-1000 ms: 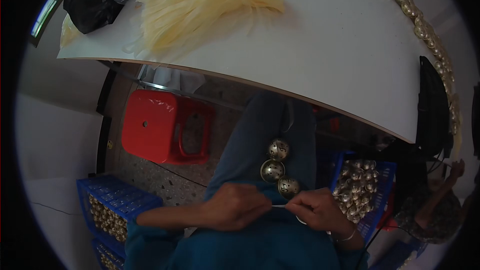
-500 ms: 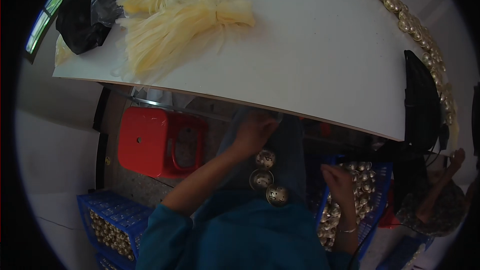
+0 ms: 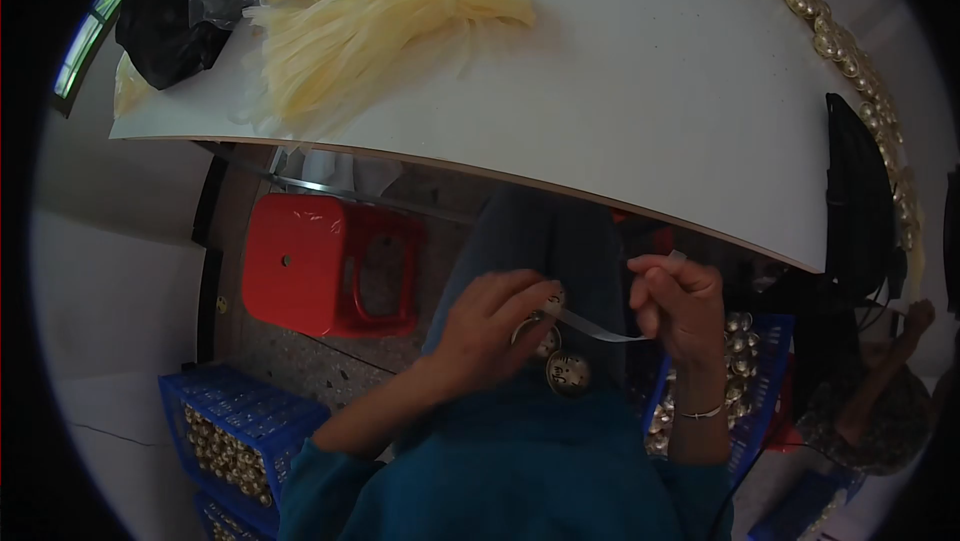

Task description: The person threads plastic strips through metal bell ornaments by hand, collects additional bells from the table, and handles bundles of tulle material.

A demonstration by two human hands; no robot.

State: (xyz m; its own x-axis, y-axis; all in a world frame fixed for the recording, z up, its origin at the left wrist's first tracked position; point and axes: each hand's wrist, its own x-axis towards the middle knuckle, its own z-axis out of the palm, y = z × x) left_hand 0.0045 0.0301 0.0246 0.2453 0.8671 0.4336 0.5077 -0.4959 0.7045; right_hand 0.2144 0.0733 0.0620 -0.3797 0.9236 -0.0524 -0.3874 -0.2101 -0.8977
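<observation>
Three round metallic balls with dark markings lie in a row on my lap; the lowest ball (image 3: 568,372) shows fully. My left hand (image 3: 490,326) reaches over the upper two, partly covering them, its fingers closed on one end of a pale ribbon (image 3: 592,329) beside the top ball. The ribbon runs right to my right hand (image 3: 680,306), which is raised with bent fingers closed on its other part. A bit of pale ribbon also sticks up above the right fingertips.
A white table (image 3: 640,91) bears bundled cream ribbons (image 3: 370,31), a black bag (image 3: 165,26) and a chain of gold balls (image 3: 850,61). Around me are a red stool (image 3: 300,261) and blue crates (image 3: 235,391) of balls. Another person's arm (image 3: 880,381) is at the right.
My left hand has come back from the table edge to the balls. My right hand has risen beside the lap, and the ribbon now stretches between both hands.
</observation>
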